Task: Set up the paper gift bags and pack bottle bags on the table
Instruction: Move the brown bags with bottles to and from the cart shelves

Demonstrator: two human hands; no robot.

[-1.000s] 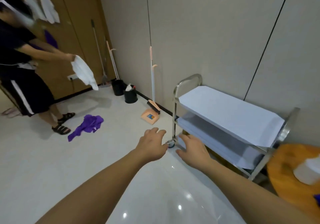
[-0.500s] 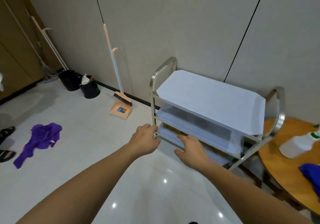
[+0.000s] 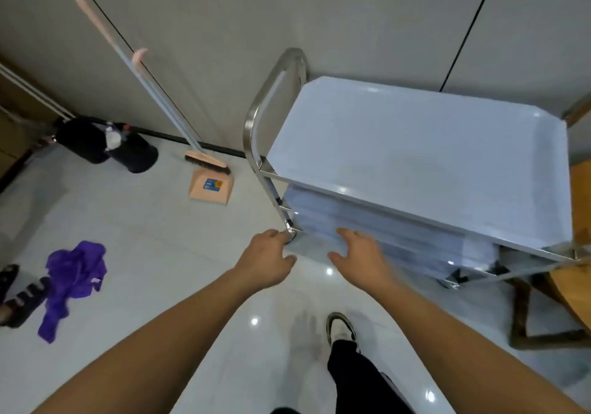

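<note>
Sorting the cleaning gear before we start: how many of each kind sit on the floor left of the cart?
Black bins: 2
Broom: 1
Dustpan: 1
Purple cloth: 1
Total: 5

Glossy tiled floor (image 3: 166, 241), polished steel trolley frame (image 3: 256, 119), matt white shelf (image 3: 415, 151).

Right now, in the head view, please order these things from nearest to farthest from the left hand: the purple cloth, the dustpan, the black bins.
From the left hand:
1. Dustpan, on the floor just beyond the hand, below the broom.
2. Purple cloth, on the floor far to the hand's left.
3. Black bins, by the wall, far left.
</note>
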